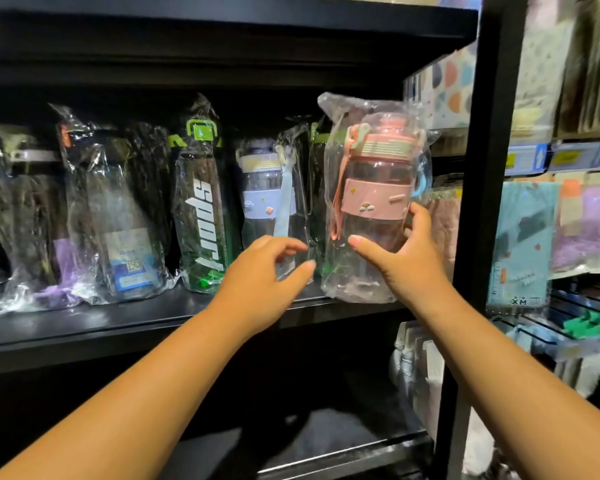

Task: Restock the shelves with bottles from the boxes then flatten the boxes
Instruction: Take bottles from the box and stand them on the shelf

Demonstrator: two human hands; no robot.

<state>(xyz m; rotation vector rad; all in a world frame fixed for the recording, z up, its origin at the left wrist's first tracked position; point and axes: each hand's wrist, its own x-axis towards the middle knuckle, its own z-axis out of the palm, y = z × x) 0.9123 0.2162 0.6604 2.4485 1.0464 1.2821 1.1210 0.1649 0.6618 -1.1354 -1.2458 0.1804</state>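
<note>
Your right hand [402, 261] grips the pink bottle [374, 192] low down, thumb across the front and fingers round the far side, all through its loose clear bag. The bottle is upright at the right end of the shelf [118, 323], just beside the black post [478, 168]. Watch that bag: slick film could slide under your grip, and its bottom sits right at the shelf's front lip, so letting go early could tip the bottle off the edge. Your left hand [267, 271] hovers loosely curled by the lavender bottle [262, 202]; whether it pinches the wrap, I can't tell. Crowd the pink one leftward and you could knock that neighbour into the green sport bottle [201, 220].
</note>
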